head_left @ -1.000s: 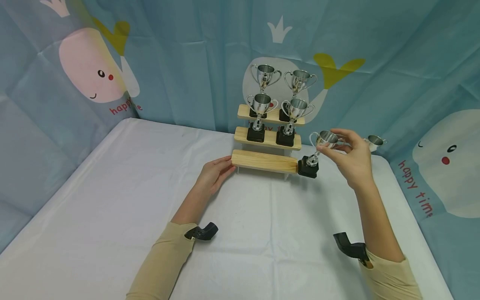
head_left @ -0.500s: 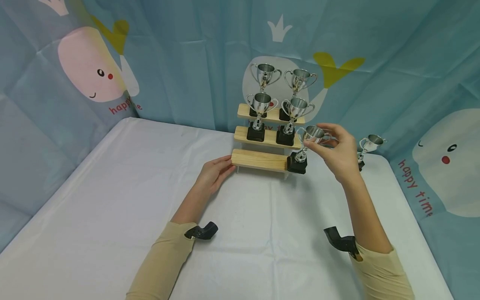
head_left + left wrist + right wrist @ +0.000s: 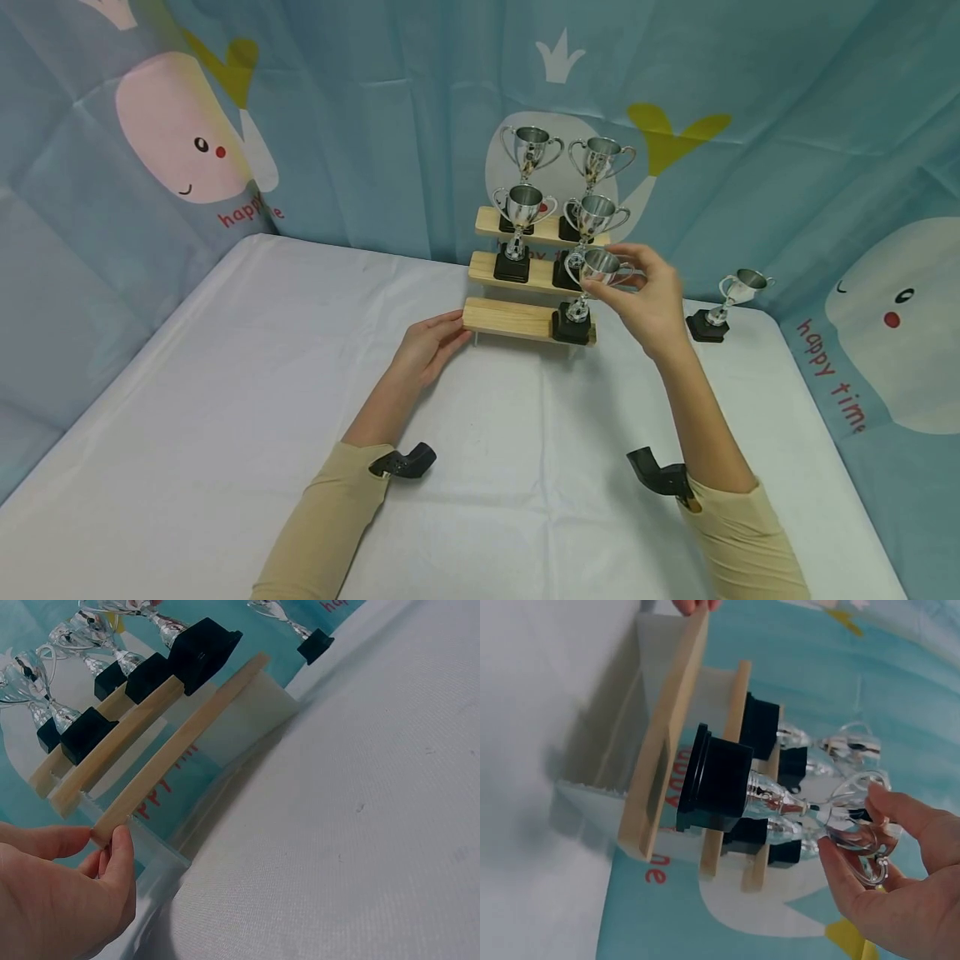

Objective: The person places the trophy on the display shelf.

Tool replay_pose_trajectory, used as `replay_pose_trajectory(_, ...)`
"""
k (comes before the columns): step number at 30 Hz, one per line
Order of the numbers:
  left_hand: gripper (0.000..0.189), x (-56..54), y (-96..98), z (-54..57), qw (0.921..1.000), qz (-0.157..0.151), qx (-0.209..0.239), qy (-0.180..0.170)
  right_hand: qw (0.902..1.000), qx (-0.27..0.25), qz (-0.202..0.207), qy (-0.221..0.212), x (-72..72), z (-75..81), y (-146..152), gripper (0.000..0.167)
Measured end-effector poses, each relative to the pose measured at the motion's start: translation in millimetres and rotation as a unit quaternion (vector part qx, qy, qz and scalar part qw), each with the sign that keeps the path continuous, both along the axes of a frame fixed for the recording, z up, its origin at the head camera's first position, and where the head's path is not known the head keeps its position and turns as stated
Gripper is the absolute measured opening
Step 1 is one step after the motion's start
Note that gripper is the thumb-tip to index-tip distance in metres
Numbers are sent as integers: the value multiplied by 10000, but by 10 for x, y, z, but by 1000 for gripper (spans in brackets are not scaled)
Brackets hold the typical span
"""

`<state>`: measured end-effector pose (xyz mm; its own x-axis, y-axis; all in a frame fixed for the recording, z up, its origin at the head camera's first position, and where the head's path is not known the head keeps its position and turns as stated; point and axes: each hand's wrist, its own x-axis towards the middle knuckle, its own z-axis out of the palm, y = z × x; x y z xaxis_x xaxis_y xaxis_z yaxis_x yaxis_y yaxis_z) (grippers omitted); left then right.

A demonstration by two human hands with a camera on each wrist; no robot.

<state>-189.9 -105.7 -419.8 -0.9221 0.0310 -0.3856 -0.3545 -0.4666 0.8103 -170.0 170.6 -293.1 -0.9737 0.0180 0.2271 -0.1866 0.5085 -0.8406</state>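
Note:
A silver trophy cup [image 3: 600,267] with two handles and a black base is held by its cup in my right hand [image 3: 637,293], thumb on one side and fingers on the other. Its base hangs just above the right part of the lowest wooden shelf [image 3: 517,320], and a narrow gap shows beneath it in both wrist views. At that shelf's left end my left hand [image 3: 429,348] pinches the wood between thumb and fingers, plain in the left wrist view. Two similar trophies, one of them a left trophy [image 3: 517,218], stand on the middle shelf [image 3: 487,268]; two more occupy the top shelf [image 3: 487,221].
Another trophy [image 3: 738,290] stands on the white tablecloth [image 3: 300,375] to the right of the tiered stand, near the table's back edge. Behind everything hangs a blue curtain [image 3: 360,125] with whale prints. The stand has pale, translucent side supports [image 3: 259,724].
My right hand has carried the trophy leftward, from beside the right end of the lowest shelf to over it. The separate trophy at right is now uncovered. My left hand has stayed put.

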Motion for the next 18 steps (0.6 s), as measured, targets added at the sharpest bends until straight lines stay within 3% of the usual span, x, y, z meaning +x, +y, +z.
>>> replay_pose_trajectory(18,40,0,-7,-10,10000,-48,53,32,9996,-217,164,59,-98,-78,-258,56)
